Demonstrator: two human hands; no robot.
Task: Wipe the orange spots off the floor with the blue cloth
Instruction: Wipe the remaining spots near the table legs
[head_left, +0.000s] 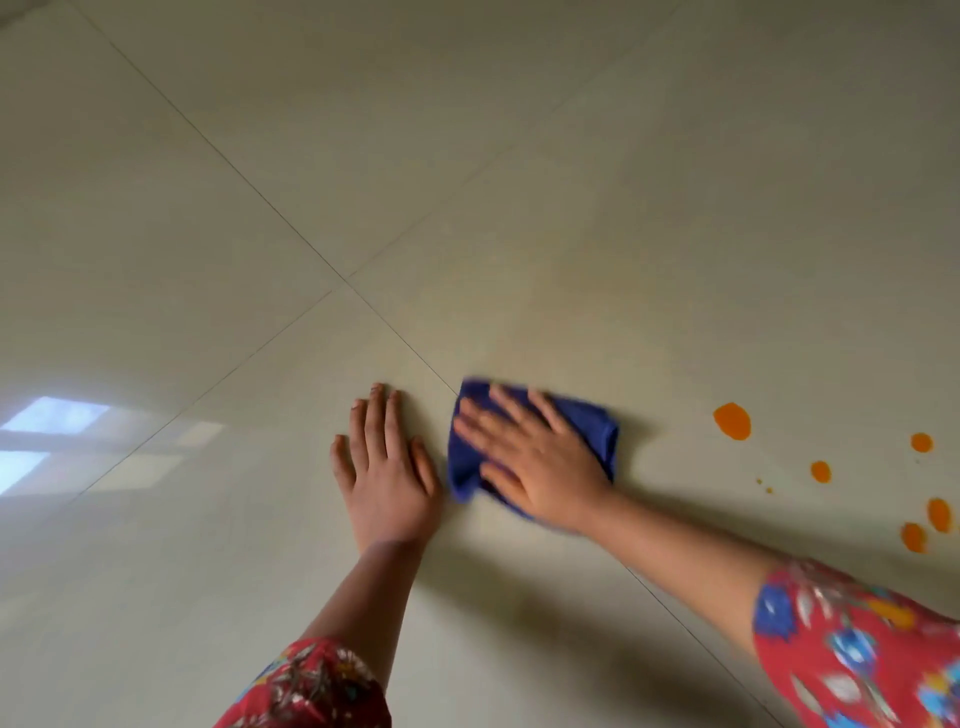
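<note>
Pale glossy floor (467, 156) tiles fill the view, their thin joints crossing above the hands, and a window's reflection (52, 431) shines near the left edge. Right of that glare the left hand (387, 467) lies palm down on a bare tile, fingers straight and slightly spread, holding nothing; it looks like a prop for the person's weight. Just beside it, across a narrow strip of tile, the blue cloth (597, 426) lies bunched flat on the floor under the right hand (535, 462), which presses on it with straight, spread fingers and does not grip it; cloth shows beyond the fingertips and past both sides of the palm. Both arms come out of red flowered sleeves (857, 649) at the bottom. Further right, well apart from the cloth, the orange spots (732, 421) sit on the floor: one large blot nearest the cloth, four smaller ones toward the right edge, and a few tiny specks between. All look whole and unsmeared, so the wiping of these seems not yet begun; my guess is that the cloth must slide right across the tile to reach the large blot first. The right hand is slightly blurred.
</note>
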